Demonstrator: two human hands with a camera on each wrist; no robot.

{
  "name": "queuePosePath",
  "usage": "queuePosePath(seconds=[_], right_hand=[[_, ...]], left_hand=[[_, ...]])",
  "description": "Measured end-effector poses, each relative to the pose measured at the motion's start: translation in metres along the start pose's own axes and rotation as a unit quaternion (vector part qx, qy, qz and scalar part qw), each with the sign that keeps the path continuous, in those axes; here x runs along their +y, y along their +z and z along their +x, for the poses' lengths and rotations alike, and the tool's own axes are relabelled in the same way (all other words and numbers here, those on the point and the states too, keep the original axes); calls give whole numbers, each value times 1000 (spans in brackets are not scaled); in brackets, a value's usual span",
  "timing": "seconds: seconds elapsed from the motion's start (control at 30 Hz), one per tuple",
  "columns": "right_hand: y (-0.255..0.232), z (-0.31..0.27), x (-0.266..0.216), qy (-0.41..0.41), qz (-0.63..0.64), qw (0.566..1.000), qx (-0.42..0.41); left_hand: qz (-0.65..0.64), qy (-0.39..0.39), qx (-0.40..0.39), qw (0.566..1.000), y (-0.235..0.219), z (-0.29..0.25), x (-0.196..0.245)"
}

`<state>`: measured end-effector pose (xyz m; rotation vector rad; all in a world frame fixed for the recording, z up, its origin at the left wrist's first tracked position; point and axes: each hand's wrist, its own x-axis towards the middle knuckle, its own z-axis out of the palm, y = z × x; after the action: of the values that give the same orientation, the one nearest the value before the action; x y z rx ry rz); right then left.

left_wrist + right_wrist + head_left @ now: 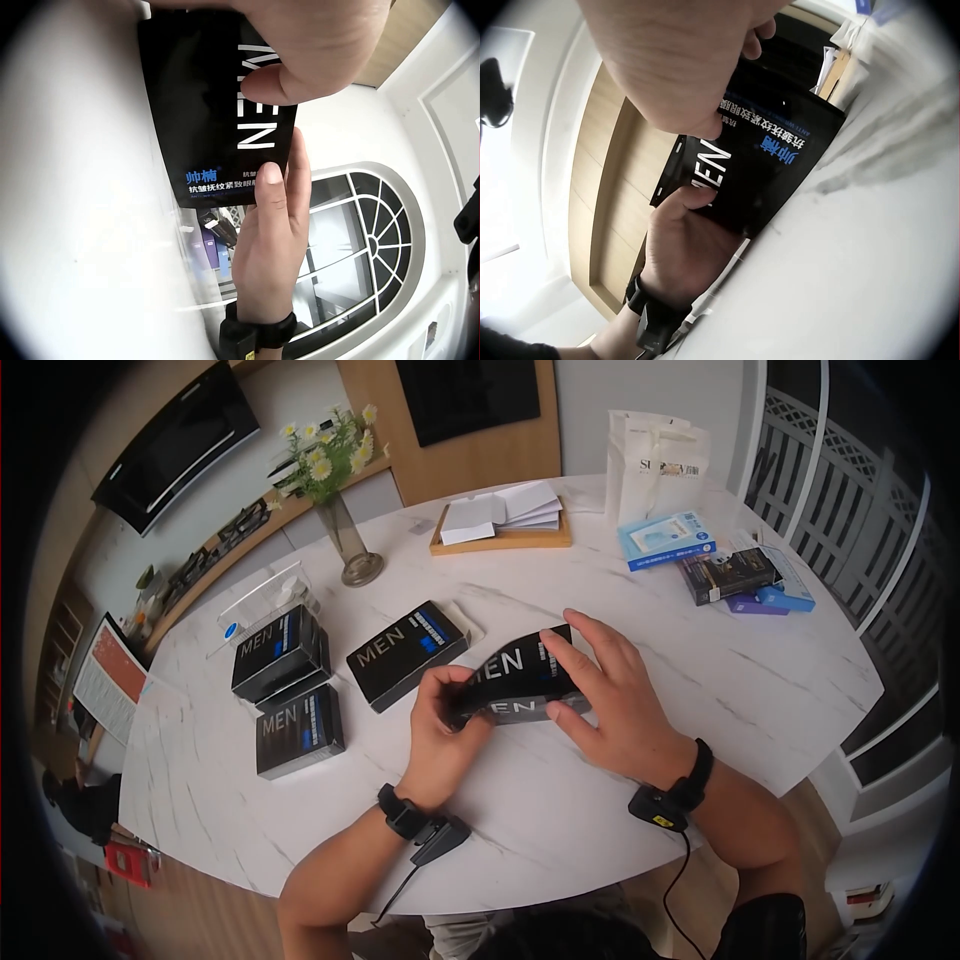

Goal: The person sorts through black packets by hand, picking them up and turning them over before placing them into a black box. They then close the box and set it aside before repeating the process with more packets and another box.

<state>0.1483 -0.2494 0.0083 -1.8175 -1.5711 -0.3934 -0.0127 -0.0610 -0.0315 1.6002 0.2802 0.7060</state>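
A glossy black packet (525, 665), printed MEN with blue and white lettering, stands up over the table between both hands. Its upper edge bows in the head view, and a second MEN print shows on a greyer strip below. My left hand (445, 735) pinches the left end, thumb (694, 196) on the printed face. At the right end, my right hand (625, 705) pinches it with the thumb (271, 184) in front and fingers behind. Left of the hands lies a black MEN box (410, 650) with a pale flap at its far end.
More black MEN boxes (300, 730) sit at the left, some stacked (280, 650), beside a clear stand (290, 582). Farther back are a flower vase (347, 540), a wooden tray (500, 546) with papers, a white bag (645, 480) and several small boxes (725, 575).
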Motion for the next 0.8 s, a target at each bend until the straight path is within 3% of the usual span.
queuePosePath(seconds=[0.27, 0.37, 0.47, 0.67, 0.8], right_hand=[[2, -3, 3, 28, 29, 999, -8], [5, -4, 1, 78, 152, 985, -16], [17, -7, 3, 103, 241, 964, 36], [5, -5, -1, 87, 177, 978, -69], [0, -2, -3, 61, 114, 991, -36]], left_hand=[[3, -39, -2, 999, -5, -2, -4], [-37, -33, 11, 999, -3, -2, -5], [-50, -22, 30, 998, 2, 0, -2], [41, -50, 4, 998, 0, -5, -2], [43, -29, -12, 999, -2, -6, -10]])
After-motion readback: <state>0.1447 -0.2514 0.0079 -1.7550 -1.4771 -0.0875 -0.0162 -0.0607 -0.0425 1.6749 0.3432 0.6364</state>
